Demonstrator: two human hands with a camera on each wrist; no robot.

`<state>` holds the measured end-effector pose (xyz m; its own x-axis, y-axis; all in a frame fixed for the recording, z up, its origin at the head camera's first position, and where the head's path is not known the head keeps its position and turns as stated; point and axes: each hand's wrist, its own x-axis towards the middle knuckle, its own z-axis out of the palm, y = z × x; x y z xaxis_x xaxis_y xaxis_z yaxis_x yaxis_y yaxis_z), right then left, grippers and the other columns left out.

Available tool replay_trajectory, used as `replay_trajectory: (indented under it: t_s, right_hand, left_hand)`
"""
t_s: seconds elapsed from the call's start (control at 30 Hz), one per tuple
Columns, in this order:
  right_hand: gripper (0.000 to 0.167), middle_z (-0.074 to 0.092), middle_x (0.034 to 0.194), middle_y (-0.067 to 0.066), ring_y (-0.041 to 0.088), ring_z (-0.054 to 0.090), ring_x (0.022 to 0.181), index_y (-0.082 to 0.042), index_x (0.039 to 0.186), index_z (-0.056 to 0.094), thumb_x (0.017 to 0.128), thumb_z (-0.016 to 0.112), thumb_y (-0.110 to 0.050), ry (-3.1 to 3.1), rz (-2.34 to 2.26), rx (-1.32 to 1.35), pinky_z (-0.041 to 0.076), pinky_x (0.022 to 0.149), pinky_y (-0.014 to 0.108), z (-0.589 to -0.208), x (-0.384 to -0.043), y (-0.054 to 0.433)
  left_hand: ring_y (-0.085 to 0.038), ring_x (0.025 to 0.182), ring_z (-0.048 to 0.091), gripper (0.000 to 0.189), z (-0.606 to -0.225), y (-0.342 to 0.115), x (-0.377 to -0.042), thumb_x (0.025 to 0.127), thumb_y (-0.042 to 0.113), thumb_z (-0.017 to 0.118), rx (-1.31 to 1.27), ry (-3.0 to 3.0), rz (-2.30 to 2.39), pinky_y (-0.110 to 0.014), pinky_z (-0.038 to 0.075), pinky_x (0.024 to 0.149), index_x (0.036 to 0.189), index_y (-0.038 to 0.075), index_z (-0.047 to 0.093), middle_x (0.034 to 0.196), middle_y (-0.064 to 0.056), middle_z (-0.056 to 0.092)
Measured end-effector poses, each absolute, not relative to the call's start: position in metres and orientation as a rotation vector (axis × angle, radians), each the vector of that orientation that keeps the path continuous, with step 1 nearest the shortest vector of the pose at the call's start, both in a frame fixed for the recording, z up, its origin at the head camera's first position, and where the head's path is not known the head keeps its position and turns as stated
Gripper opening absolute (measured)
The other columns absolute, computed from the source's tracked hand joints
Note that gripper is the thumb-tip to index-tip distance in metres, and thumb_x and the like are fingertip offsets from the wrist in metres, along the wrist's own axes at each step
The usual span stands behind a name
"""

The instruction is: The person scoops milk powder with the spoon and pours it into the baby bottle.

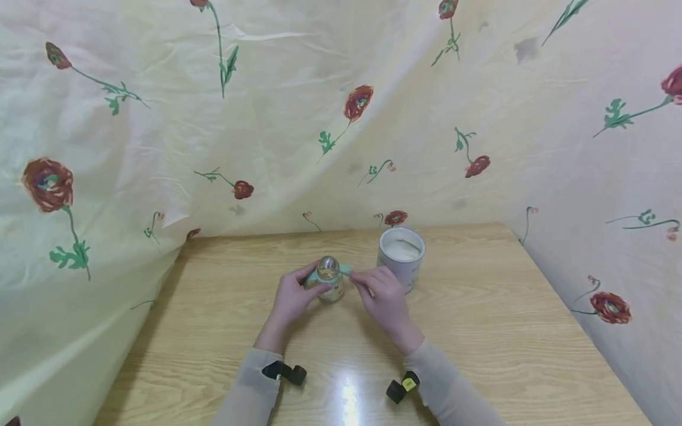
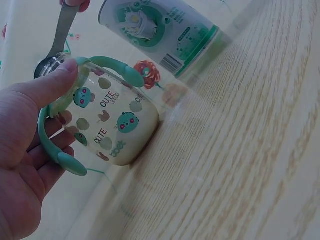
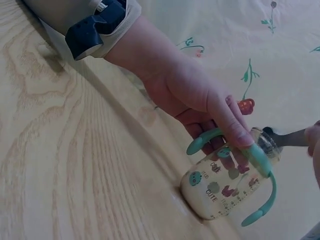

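Right hand (image 1: 385,299) pinches spoon (image 1: 328,264) by its handle; handle runs left, scoop end at the bottle's (image 1: 333,292) mouth. Left hand (image 1: 291,297), nearer, curled round the bottle's neck. Bottle upright on desk (image 1: 229,290), towards far edge. Can (image 1: 409,273) right of it, nearer far edge, part-hidden by right hand. Scoop contents, rim contact: can't tell. Desk's near edge cut off.

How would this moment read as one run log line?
left hand: grips bottle near neck | right hand: holds spoon at bottle mouth | bottle: on table | can: open, right of bottle
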<state>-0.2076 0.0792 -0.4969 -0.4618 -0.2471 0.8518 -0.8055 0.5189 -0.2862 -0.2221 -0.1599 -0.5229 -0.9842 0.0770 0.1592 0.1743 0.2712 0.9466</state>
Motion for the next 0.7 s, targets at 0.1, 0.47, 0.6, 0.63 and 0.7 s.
replay_trajectory:
  t_s: [0.1,0.47,0.6,0.63,0.7]
  right_hand:
    - [0.022,0.081,0.096,0.006,0.023,0.070,0.082,-0.005,0.104,0.082,0.084,0.086,0.003,-1.965,0.897,0.858,0.059,0.071,0.036,-0.4985,-0.2090,0.0771]
    - [0.022,0.081,0.099,0.007,0.022,0.070,0.085,-0.005,0.107,0.082,0.086,0.084,0.001,-1.989,0.872,0.875,0.060,0.072,0.035,-0.4947,-0.2079,0.0759]
    - [0.023,0.081,0.097,0.006,0.022,0.070,0.084,-0.005,0.107,0.082,0.085,0.085,0.003,-1.995,0.861,0.889,0.060,0.071,0.033,-0.4955,-0.2068,0.0754]
    - [0.024,0.081,0.097,0.006,0.022,0.070,0.083,-0.005,0.107,0.082,0.085,0.085,0.003,-1.995,0.858,0.893,0.060,0.070,0.034,-0.4959,-0.2064,0.0754]
    - [0.024,0.081,0.096,0.006,0.022,0.070,0.083,-0.005,0.107,0.082,0.084,0.085,0.004,-1.999,0.857,0.891,0.060,0.070,0.034,-0.4969,-0.2057,0.0755]
  left_hand:
    - [-0.031,0.135,0.062,0.065,-0.5238,-0.1614,-0.2235,0.085,0.030,0.093,-0.250,-2.439,-1.835,-0.052,0.045,0.119,0.144,0.017,0.069,0.143,-0.006,0.068]
    - [-0.030,0.135,0.062,0.064,-0.5207,-0.1643,-0.2245,0.084,0.029,0.093,-0.271,-2.429,-1.835,-0.050,0.045,0.118,0.143,0.017,0.070,0.142,-0.004,0.069]
    - [-0.030,0.135,0.063,0.064,-0.5212,-0.1639,-0.2239,0.084,0.029,0.094,-0.270,-2.431,-1.830,-0.050,0.046,0.118,0.143,0.017,0.070,0.142,-0.005,0.069]
    - [-0.030,0.135,0.062,0.064,-0.5218,-0.1638,-0.2236,0.084,0.029,0.094,-0.267,-2.435,-1.829,-0.050,0.046,0.118,0.143,0.017,0.070,0.143,-0.004,0.069]
    - [-0.030,0.135,0.062,0.065,-0.5231,-0.1635,-0.2229,0.084,0.029,0.094,-0.265,-2.441,-1.831,-0.050,0.045,0.119,0.143,0.017,0.070,0.143,-0.004,0.069]
